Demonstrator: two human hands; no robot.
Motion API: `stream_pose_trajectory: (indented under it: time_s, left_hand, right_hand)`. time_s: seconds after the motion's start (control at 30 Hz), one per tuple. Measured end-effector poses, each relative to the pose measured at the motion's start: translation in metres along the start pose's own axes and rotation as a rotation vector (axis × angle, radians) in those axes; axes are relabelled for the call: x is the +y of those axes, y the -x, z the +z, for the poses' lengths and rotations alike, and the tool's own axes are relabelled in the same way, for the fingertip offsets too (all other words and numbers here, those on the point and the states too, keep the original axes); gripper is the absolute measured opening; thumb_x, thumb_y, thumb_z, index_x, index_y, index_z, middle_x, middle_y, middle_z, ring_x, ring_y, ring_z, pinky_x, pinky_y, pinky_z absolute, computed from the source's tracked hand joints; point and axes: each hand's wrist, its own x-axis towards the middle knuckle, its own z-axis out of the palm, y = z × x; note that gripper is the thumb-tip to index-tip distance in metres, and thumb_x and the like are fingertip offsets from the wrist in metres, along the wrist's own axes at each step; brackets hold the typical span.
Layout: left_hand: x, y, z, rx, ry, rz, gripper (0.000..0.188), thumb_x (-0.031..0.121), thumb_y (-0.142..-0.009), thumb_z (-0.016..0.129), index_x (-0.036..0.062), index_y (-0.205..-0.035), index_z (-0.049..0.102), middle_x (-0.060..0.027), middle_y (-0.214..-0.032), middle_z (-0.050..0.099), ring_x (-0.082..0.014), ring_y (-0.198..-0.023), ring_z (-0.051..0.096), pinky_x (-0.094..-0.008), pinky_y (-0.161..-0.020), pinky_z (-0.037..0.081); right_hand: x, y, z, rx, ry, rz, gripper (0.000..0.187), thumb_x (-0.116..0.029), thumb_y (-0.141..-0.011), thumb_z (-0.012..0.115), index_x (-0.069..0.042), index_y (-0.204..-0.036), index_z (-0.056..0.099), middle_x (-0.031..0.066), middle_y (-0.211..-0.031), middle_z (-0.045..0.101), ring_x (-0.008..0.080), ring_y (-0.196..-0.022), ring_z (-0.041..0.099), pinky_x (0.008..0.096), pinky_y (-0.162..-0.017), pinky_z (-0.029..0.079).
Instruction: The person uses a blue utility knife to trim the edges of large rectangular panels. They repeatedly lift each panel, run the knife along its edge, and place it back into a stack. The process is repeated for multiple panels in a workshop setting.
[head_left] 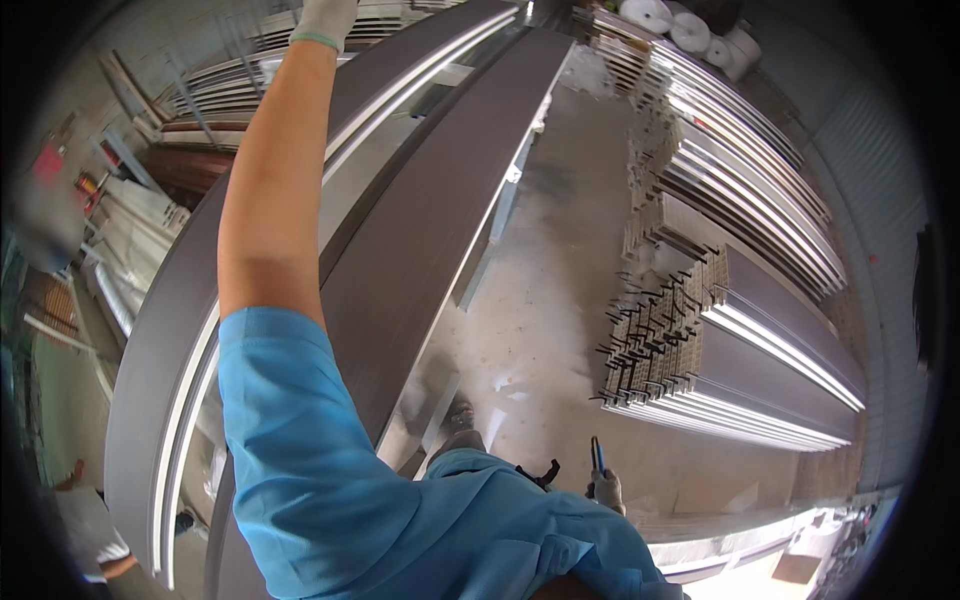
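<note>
My left arm reaches far forward, and my left hand (325, 18), in a pale glove with a green cuff, is cut off by the upper edge. Its fingers are out of sight, so I cannot tell whether it touches anything. It is nearest to a long dark grey panel (390, 70) with a white edge. A second dark grey panel (430, 200) lies alongside, to the right, under my arm. Low beside my body, my gloved right hand (607, 490) is closed around a slim blue-and-black tool (597, 455), whose exact kind is unclear.
On the right, stacks of long panels (770, 350) have dark strips sticking out of their ends. White rolls (690, 32) lie at the far right. Metal supports (485, 255) stand under the near panel. Another person (90, 530) is partly visible at the lower left.
</note>
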Motion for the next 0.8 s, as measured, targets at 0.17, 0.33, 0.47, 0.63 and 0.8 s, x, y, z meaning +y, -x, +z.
stream_pose_trajectory:
  time_s: [0.17, 0.33, 0.47, 0.63, 0.8]
  left_hand:
    - [-0.148, 0.072, -0.077, -0.123, -0.553, -0.257, 0.053, 0.022, -0.098, 0.064, 0.0031, -0.146, 0.05, -0.0133, -0.137, 0.058, -0.0203, -0.113, 0.064, -0.0307, -0.098, 0.051]
    - [-0.215, 0.199, -0.211, -0.394, -0.947, -1.064, 0.053, 0.04, -0.095, 0.059, 0.0004, -0.13, 0.062, -0.0054, -0.099, 0.068, -0.0173, -0.078, 0.06, -0.0337, -0.066, 0.047]
    - [-0.201, 0.253, -0.224, -0.039, -0.892, -1.11, 0.054, 0.043, -0.097, 0.057, 0.0005, -0.129, 0.061, -0.0075, -0.107, 0.067, -0.0192, -0.091, 0.062, -0.0364, -0.079, 0.049]
    - [-0.136, 0.244, -0.169, -0.1, -0.773, -1.172, 0.052, 0.038, -0.104, 0.049, 0.0013, -0.14, 0.052, -0.0083, -0.121, 0.066, -0.0189, -0.104, 0.062, -0.0371, -0.091, 0.048]
    - [-0.12, 0.282, -0.128, -0.385, -1.174, -0.724, 0.049, 0.041, -0.106, 0.045, 0.01, -0.143, 0.054, -0.016, -0.126, 0.067, -0.0299, -0.112, 0.065, -0.0434, -0.091, 0.051]
  right_hand:
    - [-0.059, -0.007, 0.028, 0.017, -0.068, -0.116, 0.017, -0.022, -0.098, 0.061, -0.005, -0.096, 0.059, 0.0033, -0.065, 0.056, 0.0141, -0.051, 0.056, 0.032, -0.045, 0.046]
    - [-0.11, -0.009, 0.022, 0.05, -0.035, -0.107, 0.027, -0.031, -0.098, 0.062, -0.005, -0.104, 0.063, 0.0043, -0.071, 0.062, 0.0133, -0.057, 0.06, 0.0316, -0.051, 0.049]
    - [-0.167, -0.039, 0.002, 0.126, -0.046, -0.195, 0.034, -0.036, -0.1, 0.056, -0.004, -0.106, 0.064, 0.0052, -0.071, 0.062, 0.0139, -0.057, 0.061, 0.0318, -0.051, 0.049]
    - [-0.234, -0.127, -0.032, 0.146, -0.114, -0.441, 0.032, -0.033, -0.1, 0.056, -0.003, -0.107, 0.064, 0.0053, -0.075, 0.062, 0.0141, -0.062, 0.061, 0.0308, -0.058, 0.049]
    - [-0.321, -0.216, -0.05, 0.05, -0.253, -0.516, 0.021, -0.019, -0.096, 0.065, -0.008, -0.114, 0.064, -0.0028, -0.08, 0.059, 0.0058, -0.064, 0.048, 0.0256, -0.056, 0.043]
